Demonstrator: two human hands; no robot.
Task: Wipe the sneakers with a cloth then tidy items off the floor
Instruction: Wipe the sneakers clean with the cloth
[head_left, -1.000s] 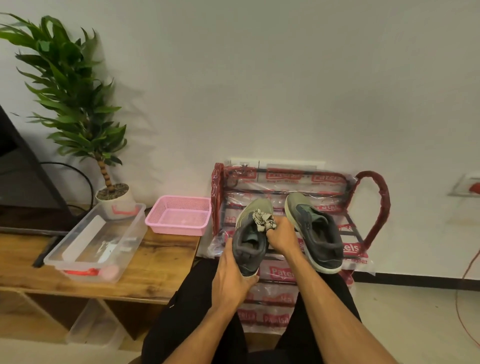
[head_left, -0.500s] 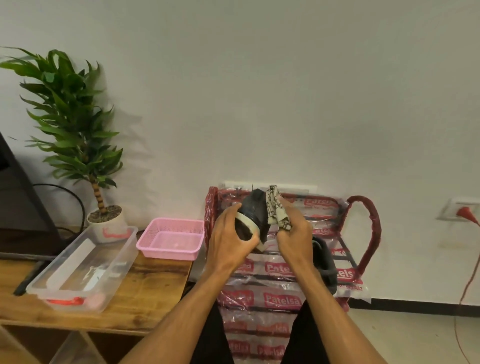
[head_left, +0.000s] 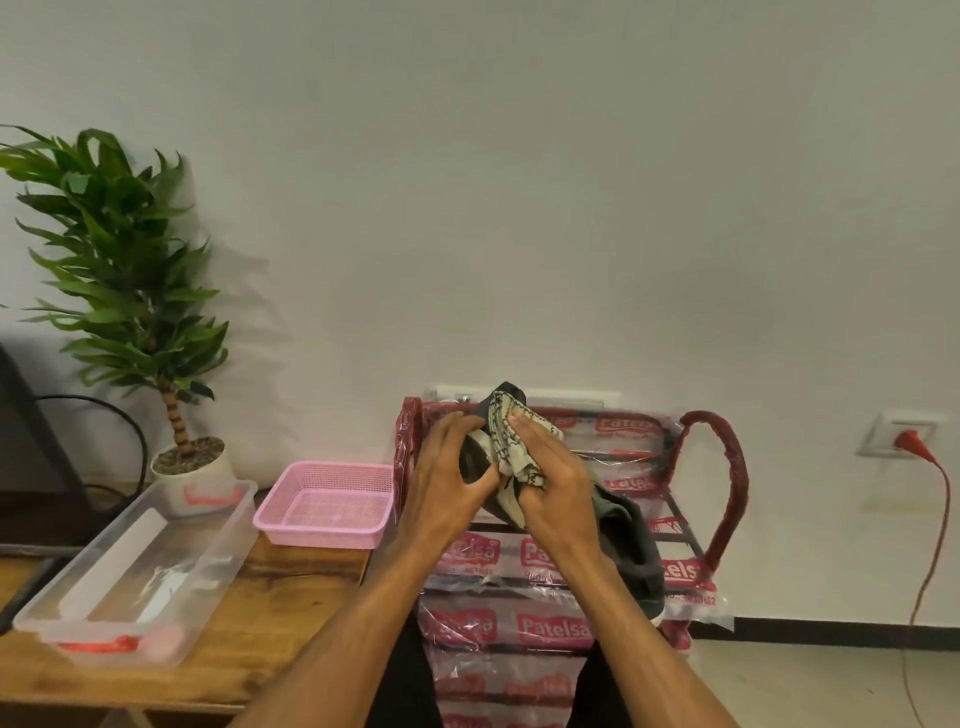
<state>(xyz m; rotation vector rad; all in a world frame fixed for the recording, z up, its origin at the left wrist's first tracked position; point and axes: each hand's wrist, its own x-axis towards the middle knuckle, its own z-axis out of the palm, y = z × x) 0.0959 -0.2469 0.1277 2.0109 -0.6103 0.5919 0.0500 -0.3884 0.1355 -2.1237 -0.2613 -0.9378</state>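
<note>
My left hand (head_left: 445, 470) grips a dark sneaker (head_left: 475, 457) held up in front of me, heel end toward the camera. Against the sneaker's right side my right hand (head_left: 553, 480) holds a bunched pale patterned cloth (head_left: 511, 444). The second sneaker (head_left: 631, 545), grey-green and dark, lies on the shoe rack (head_left: 719, 499) behind my right forearm, partly hidden by it.
The rack is wrapped in red-printed plastic and stands against the wall. A pink basket (head_left: 327, 506) and a clear plastic box (head_left: 137, 566) sit on a wooden table (head_left: 270, 623) to the left. A potted plant (head_left: 130, 291) stands behind them. A red cable (head_left: 930, 545) hangs from a wall socket at right.
A second ago the sneaker was low over my lap. Both hands have lifted it upright to chest height, and the cloth has moved across its side. The view has tilted upward.
</note>
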